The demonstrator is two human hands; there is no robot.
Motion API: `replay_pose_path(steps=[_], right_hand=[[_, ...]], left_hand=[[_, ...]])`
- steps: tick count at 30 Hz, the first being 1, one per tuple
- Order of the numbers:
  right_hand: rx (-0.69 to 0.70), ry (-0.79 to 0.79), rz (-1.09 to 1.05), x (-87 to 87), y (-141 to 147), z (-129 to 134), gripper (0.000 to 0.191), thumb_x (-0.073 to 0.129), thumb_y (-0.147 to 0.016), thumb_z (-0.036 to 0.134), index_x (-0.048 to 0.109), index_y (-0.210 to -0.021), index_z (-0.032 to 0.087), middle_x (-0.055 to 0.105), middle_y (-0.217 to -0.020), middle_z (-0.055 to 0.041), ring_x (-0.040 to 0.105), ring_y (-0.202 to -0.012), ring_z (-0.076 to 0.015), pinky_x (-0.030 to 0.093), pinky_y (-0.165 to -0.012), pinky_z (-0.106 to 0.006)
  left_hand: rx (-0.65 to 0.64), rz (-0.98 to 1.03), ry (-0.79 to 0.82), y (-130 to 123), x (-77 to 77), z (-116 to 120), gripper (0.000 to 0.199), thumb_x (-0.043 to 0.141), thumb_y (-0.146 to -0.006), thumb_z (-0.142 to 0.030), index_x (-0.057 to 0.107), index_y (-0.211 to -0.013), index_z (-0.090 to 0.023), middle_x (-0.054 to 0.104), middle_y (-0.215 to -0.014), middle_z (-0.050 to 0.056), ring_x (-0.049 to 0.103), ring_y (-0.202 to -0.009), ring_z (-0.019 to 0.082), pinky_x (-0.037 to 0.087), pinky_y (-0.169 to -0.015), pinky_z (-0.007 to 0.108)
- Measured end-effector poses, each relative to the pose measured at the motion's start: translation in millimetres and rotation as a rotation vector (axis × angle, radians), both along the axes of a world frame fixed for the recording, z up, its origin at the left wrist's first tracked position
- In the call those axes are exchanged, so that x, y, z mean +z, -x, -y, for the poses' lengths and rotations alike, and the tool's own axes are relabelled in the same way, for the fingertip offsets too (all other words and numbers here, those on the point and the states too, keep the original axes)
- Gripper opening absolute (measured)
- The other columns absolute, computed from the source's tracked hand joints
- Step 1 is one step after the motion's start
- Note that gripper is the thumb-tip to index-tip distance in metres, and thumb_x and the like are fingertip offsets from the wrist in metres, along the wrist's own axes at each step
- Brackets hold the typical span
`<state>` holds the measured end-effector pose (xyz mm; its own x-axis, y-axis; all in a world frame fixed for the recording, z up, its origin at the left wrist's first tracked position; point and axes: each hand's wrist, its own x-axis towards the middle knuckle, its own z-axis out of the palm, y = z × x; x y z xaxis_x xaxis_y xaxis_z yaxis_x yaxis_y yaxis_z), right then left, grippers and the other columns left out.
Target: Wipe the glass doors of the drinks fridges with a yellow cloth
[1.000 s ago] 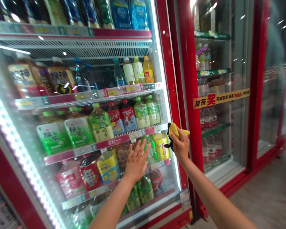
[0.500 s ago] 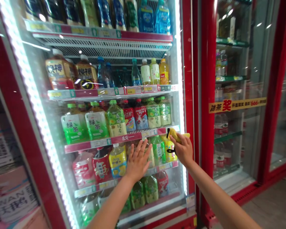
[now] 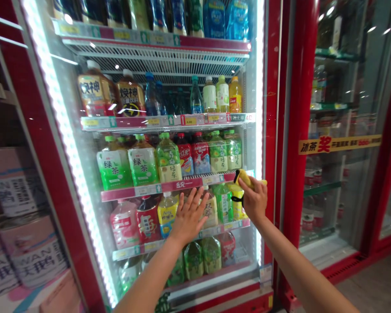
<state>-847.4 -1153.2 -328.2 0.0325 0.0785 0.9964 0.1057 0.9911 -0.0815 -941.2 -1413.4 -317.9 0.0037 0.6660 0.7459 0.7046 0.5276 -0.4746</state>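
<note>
Over my remote feed I make out a bright white light strip (image 3: 49,84) at ten o'clock, stacked pink containers (image 3: 34,252) at eight, light glints (image 3: 371,29) at two, a red-framed glass cabinet (image 3: 299,100) with a yellowish banner (image 3: 340,144) at three, and greyish floor (image 3: 371,282) at four

The yellow cloth (image 3: 244,176) looks soft and matt, while the cooler's glass door (image 3: 81,143) is slick, catching lamp glints. Green tea bottles (image 3: 142,163) behind it shine in smooth plastic. The red frame (image 3: 273,143) gleams too, perhaps painted metal.
</note>
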Motion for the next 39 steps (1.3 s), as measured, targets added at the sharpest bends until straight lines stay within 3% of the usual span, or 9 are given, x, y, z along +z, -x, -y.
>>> replay_pose_path(steps=[5,8,12,18,21,24,28,33,39], right_hand=[[0.008,0.079,-0.07,30.3,25,41,0.051,0.048,-0.097,0.013,0.065,-0.138,0.039,0.059,-0.136,-0.008,0.055,-0.119,-0.0264,0.045,-0.1,-0.048],[0.042,-0.06,0.099,13.6,26,69,0.049,0.055,-0.096,0.017,0.065,-0.136,0.043,0.06,-0.139,-0.0035,0.052,-0.12,-0.0255,0.046,-0.102,-0.043],[0.066,-0.122,0.122,-0.3,17,66,0.045,0.054,-0.096,0.014,0.073,-0.124,0.043,0.065,-0.133,-0.001,0.054,-0.112,-0.0233,0.047,-0.101,-0.042],[0.095,0.061,-0.002,39.4,47,110,0.054,0.049,-0.097,0.013,0.062,-0.141,0.041,0.058,-0.14,-0.0081,0.051,-0.12,-0.0293,0.043,-0.102,-0.052],[0.119,-0.052,0.134,27.5,53,142,0.048,0.056,-0.097,0.019,0.065,-0.136,0.046,0.059,-0.142,-0.003,0.051,-0.12,-0.0291,0.043,-0.102,-0.049],[0.128,-0.199,0.241,4.7,45,141,0.04,0.061,-0.096,0.02,0.072,-0.123,0.047,0.064,-0.137,0.0017,0.052,-0.118,-0.0267,0.045,-0.098,-0.043],[0.132,-0.05,0.105,10.4,43,131,0.045,0.053,-0.098,0.014,0.072,-0.127,0.042,0.063,-0.134,-0.0042,0.053,-0.114,-0.0274,0.044,-0.101,-0.047],[0.206,0.125,0.099,44.4,60,179,0.056,0.049,-0.096,0.013,0.06,-0.143,0.04,0.052,-0.144,-0.0108,0.048,-0.129,-0.0324,0.04,-0.108,-0.055],[0.538,0.121,0.267,37.3,39,199,0.049,0.045,-0.104,0.042,0.047,-0.153,0.039,0.041,-0.159,-0.0071,0.041,-0.144,-0.031,0.037,-0.116,-0.056]], left_hand=[[0.04,0.045,-0.048,1,6.5,13,0.093,0.065,-0.093,-0.049,0.014,-0.165,-0.022,0.024,-0.171,0.011,0.01,-0.161,0.028,-0.003,-0.13,0.054],[0.067,0.058,-0.045,2,5.4,24,0.095,0.066,-0.092,-0.047,0.011,-0.166,-0.023,0.023,-0.171,0.012,0.012,-0.16,0.029,0.0,-0.13,0.056],[0.098,0.04,-0.05,7,3.4,47,0.092,0.063,-0.094,-0.049,0.011,-0.166,-0.023,0.023,-0.171,0.011,0.012,-0.16,0.029,0.001,-0.13,0.057],[0.141,0.083,-0.066,13,4.2,73,0.1,0.071,-0.088,-0.044,0.012,-0.166,-0.023,0.02,-0.172,0.011,0.013,-0.16,0.031,0.008,-0.13,0.057],[0.152,0.098,-0.066,14,0.9,82,0.103,0.074,-0.083,-0.035,0.013,-0.166,-0.023,0.021,-0.171,0.01,0.013,-0.16,0.032,0.006,-0.131,0.056],[0.141,0.074,-0.076,17,-2.9,92,0.096,0.07,-0.088,-0.041,0.016,-0.165,-0.023,0.022,-0.171,0.011,0.013,-0.16,0.03,0.003,-0.131,0.056],[0.134,0.05,-0.068,22,-4.2,104,0.094,0.066,-0.091,-0.049,0.014,-0.165,-0.023,0.024,-0.171,0.01,0.011,-0.161,0.029,0.001,-0.131,0.055],[0.151,0.086,-0.1,21,-5.6,107,0.098,0.067,-0.091,-0.042,0.008,-0.166,-0.02,0.023,-0.171,0.012,0.015,-0.16,0.031,0.006,-0.131,0.055],[0.029,0.105,-0.237,3,-0.7,100,0.076,0.041,-0.103,-0.018,-0.003,-0.165,-0.019,0.021,-0.172,0.01,0.01,-0.161,0.023,0.018,-0.131,0.049]])
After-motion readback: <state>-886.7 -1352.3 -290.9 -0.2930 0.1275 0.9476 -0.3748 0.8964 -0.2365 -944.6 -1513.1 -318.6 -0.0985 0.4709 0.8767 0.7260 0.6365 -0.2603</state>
